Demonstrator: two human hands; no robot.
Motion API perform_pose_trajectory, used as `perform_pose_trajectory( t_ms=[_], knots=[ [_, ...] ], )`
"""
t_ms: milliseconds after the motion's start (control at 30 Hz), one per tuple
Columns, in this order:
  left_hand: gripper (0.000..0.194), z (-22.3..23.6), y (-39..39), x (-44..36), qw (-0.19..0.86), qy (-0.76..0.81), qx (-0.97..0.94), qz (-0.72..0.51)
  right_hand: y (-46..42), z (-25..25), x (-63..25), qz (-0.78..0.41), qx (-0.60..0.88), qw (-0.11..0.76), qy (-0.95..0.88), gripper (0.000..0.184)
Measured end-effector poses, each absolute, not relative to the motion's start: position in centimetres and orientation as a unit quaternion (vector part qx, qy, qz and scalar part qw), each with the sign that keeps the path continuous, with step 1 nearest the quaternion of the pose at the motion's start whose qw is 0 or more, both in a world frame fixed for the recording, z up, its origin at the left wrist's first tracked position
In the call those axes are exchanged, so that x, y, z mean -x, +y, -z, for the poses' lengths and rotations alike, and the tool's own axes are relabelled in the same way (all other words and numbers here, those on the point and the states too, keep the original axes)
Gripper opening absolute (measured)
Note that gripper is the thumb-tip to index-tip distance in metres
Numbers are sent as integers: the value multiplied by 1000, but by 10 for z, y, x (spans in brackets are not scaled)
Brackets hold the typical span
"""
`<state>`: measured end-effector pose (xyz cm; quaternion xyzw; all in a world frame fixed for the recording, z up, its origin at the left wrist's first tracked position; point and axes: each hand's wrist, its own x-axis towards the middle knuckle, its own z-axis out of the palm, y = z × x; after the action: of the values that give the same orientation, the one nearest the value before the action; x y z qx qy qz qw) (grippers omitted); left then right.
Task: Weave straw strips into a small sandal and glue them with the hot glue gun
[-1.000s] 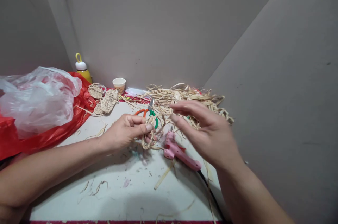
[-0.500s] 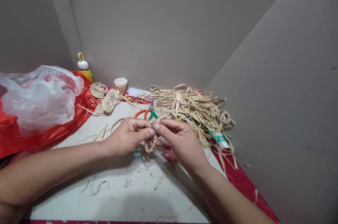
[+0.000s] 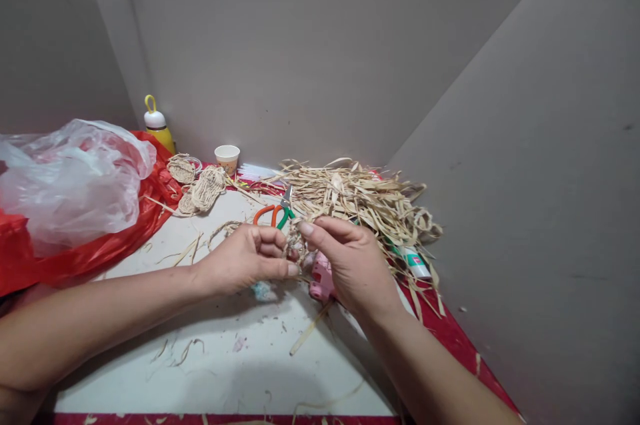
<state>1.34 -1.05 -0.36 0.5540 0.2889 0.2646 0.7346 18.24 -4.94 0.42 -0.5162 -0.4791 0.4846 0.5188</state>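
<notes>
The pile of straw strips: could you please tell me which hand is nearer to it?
Right: the right hand is just in front of the pile of straw strips; the left hand is farther away, to its left.

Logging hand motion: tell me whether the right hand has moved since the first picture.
Yes, leftward in the view: clear of the pink glue gun earlier, the right hand now covers part of it, its grip on the braided straw.

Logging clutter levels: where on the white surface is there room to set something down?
Near middle of the white surface, between the forearms and the near red edge; only thin scraps lie there. Crowded: dry strips, far right; woven pieces, far left.
</notes>
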Motion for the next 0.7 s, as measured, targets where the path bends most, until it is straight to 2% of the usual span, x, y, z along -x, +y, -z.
perform_pose_trajectory(
  t_ms=[233,367,467,533,700],
  knots=[
    [8,4,-17,-14,597,308,-669,-319,-49,-6,-184,-503,506,516,-474,33],
    [7,3,-15,-13,642,290,-648,-290,-48,-7,-187,-510,504,502,-484,32],
    [17,4,-14,-13,680,304,-602,-288,-48,-8,-188,-517,497,496,-490,30],
    [20,5,-14,-13,680,313,-589,-305,-49,-10,-188,-520,496,496,-488,29],
    [12,5,-17,-14,655,294,-607,-340,-49,-12,-187,-539,488,498,-474,29]
  ],
)
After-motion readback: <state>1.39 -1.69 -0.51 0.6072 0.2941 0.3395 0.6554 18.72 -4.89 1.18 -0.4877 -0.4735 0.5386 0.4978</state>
